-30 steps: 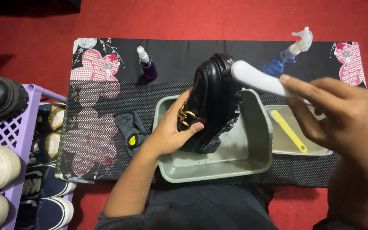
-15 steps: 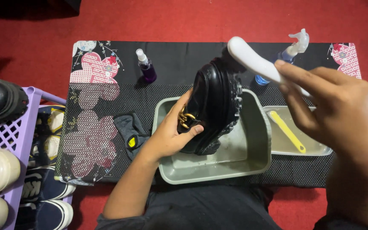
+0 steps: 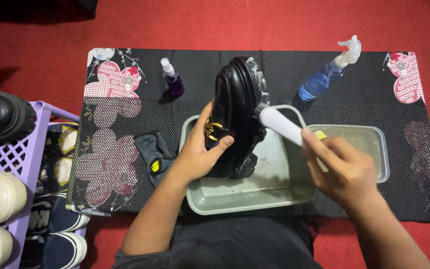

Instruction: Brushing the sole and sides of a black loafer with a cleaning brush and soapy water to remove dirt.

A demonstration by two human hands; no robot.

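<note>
The chunky black leather shoe (image 3: pixel 237 117) is gripped by the left hand (image 3: pixel 200 149); the white-handled brush (image 3: pixel 280 125), clasped in the right hand (image 3: pixel 342 169), is best pressed flat against the sole.

Left hand (image 3: pixel 200 149) curled in a grasp, thumb extended rightward, forearm angled up from below; right hand (image 3: pixel 342 167) clenched, knuckles upward.

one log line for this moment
left hand: holds black shoe over grey tub | right hand: white brush against sole
</note>
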